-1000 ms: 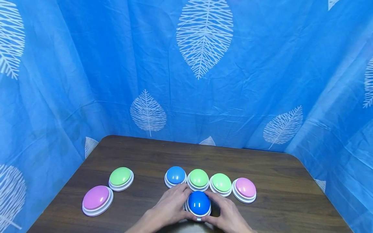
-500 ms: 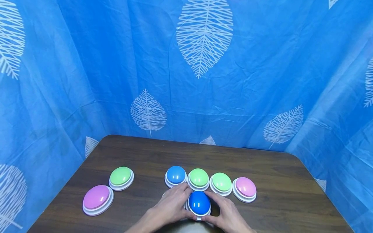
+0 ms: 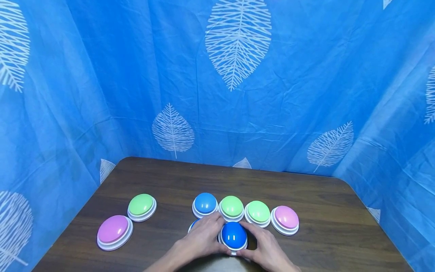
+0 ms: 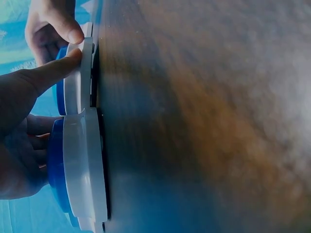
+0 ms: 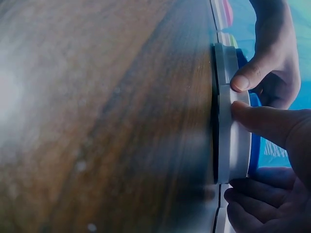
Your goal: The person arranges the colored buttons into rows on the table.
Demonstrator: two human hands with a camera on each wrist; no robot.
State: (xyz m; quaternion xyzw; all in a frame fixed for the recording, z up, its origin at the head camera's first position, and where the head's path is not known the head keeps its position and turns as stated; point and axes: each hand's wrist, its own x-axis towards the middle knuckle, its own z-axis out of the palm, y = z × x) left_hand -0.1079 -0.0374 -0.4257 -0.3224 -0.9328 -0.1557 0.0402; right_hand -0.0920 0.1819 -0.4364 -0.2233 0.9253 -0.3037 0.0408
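Note:
Both hands hold a dark blue dome push button (image 3: 233, 235) on a round white base, low over the front of the table. My left hand (image 3: 203, 235) grips its left side and my right hand (image 3: 266, 244) its right side. In the right wrist view, the thumbs press near each other on the front of the white base (image 5: 239, 145). A second dark blue button (image 4: 80, 170) sits just left of the held one, largely covered by the left hand in the head view.
Behind the hands runs a row: a lighter blue button (image 3: 205, 204), two green buttons (image 3: 232, 206) and a pink button (image 3: 286, 218). Farther left on the dark wooden table (image 3: 170, 181) lie a green button (image 3: 141, 206) and a purple-pink button (image 3: 113, 229). Blue leaf-print cloth (image 3: 217, 113) surrounds the table.
Both hands have shifted the held blue button slightly to the right. More of the second dark blue button now shows behind the left hand.

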